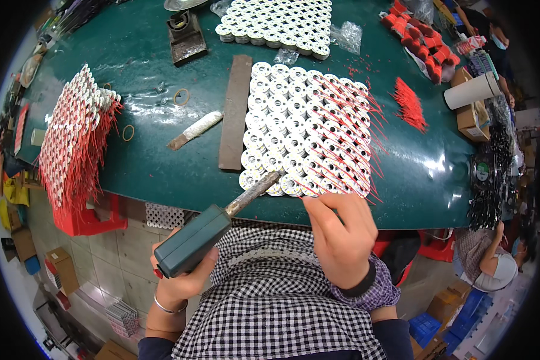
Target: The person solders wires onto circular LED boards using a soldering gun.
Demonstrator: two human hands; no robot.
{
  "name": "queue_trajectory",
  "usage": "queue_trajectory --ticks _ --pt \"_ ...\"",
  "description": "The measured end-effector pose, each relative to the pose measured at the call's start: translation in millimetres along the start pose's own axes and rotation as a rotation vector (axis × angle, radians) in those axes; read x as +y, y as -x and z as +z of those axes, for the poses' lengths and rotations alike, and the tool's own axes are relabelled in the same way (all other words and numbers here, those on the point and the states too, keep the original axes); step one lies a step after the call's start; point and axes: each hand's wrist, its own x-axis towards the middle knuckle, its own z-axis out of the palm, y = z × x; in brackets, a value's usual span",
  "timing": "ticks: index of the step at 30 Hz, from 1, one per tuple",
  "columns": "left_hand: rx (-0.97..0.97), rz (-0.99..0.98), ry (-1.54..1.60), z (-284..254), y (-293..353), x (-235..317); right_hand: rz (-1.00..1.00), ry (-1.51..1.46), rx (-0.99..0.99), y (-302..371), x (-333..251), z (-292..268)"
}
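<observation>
My left hand (183,279) grips the green handle of a soldering iron (213,231); its metal tip reaches the near edge of a square block of small white coils (300,129) with thin red wires across its right side. My right hand (342,231) pinches something small at that same near edge, close to the iron's tip; what it holds is too small to tell.
A stack of coils with red wires (72,138) lies at the left on the green table (156,162). A second coil block (279,21) sits at the back, beside a soldering stand (186,36). A brown bar (234,111), loose red wires (409,102) and a white roll (471,90) are nearby.
</observation>
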Motion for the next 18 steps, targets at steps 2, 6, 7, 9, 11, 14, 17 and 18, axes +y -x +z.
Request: queue_trajectory --ticks 2,6,7,9,11,14,17,18 --pt "-0.041 0.036 -0.028 1 -1 1 -0.003 -0.002 0.000 4 8 16" --pt "-0.070 0.125 -0.059 0 -3 0 0.044 -0.023 -0.007 11 15 31" --pt "-0.084 0.128 -0.066 0 -3 -1 0.043 -0.025 -0.009 11 15 32" --pt "-0.098 0.130 -0.073 -1 -3 -1 0.050 -0.031 -0.016 12 16 34" --pt "-0.119 0.165 -0.091 0 -5 0 0.049 -0.030 -0.020 11 16 34" --pt "-0.129 0.135 -0.071 2 -7 3 0.050 -0.029 -0.030 11 16 34" --pt "-0.155 0.187 -0.118 1 -9 2 0.054 -0.026 -0.042 11 16 33" --pt "-0.157 0.187 -0.117 2 -9 2 0.056 -0.026 -0.047 12 16 33"
